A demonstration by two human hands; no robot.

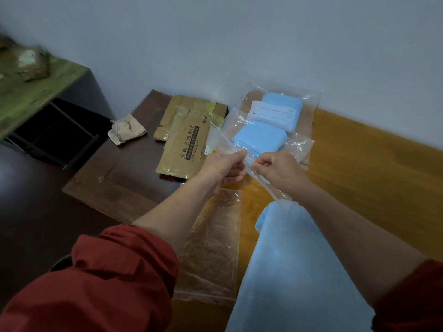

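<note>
My left hand (225,167) and my right hand (275,171) both pinch the mouth of a clear plastic bag (223,142), held up above the table between them. Just behind the hands lies a folded light-blue cloth (260,137) in a clear bag. A second bagged blue cloth (282,109) with white strips lies farther back by the wall. An unfolded light-blue sheet (292,267) lies spread in front, under my right forearm. An empty clear bag (213,248) lies flat under my left forearm.
A flattened brown cardboard mailer (184,137) with printed text lies on a dark wooden board (107,180). A small beige cloth pouch (125,128) sits left of it. The orange wooden tabletop (359,168) runs along the white wall. A green shelf (31,89) stands far left.
</note>
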